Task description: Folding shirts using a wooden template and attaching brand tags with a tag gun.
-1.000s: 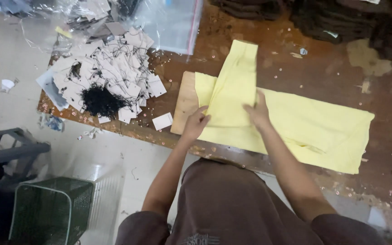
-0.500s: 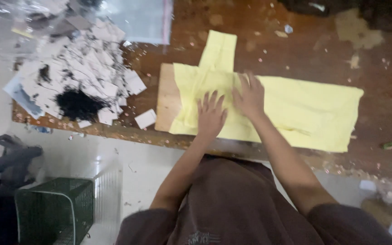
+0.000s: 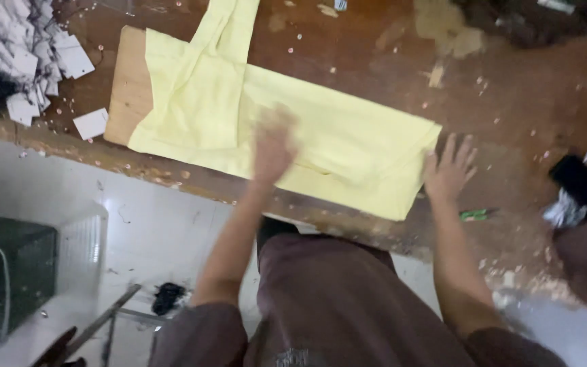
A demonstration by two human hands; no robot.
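step: we judge smoothing/folding | yellow garment (image 3: 334, 146) flat over wooden board (image 3: 128, 88), near front edge of workbench (image 3: 524, 102) | left hand (image 3: 273, 146) blurred, flat on cloth | right hand (image 3: 448, 170) spread at garment's right end | next: needs an edge pinch

Dim, warm indoor light; the pale floor below the wooden table (image 3: 524, 115) shows soft glare. Motion blur smears the left hand (image 3: 273, 146) (fingers indistinct), and everything looks soft.
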